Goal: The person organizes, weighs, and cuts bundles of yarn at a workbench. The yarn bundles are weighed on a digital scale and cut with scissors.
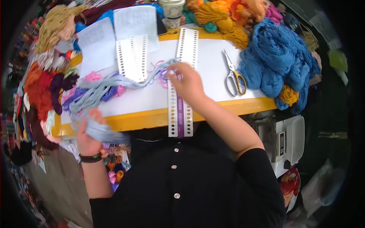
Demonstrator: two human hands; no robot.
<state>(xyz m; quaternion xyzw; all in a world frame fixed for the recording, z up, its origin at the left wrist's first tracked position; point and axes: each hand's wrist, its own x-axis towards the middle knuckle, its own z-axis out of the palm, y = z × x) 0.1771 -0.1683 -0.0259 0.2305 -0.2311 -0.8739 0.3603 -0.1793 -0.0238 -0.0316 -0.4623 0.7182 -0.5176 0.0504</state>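
Note:
My left hand (91, 133), with a dark bracelet at the wrist, is at the table's front left edge. A light grey-blue yarn bundle (104, 131) lies in its grip, its tail blurred by motion. My right hand (187, 83) is closed in a pinch on thin yarn strands at a long white card (173, 110) with rows of holes and a purple strip. This card overhangs the front edge. Between the hands, a light blue yarn skein (123, 80) stretches across the table over purple yarn (74, 99) and pink yarn (93, 76).
Scissors (232, 72) lie on the right of the white tabletop (213, 57). A big blue yarn heap (275, 49) is at the right edge. A second punched card (131, 57), paper sheets (135, 22) and a cup (173, 11) are farther back. A scale (283, 140) stands below right.

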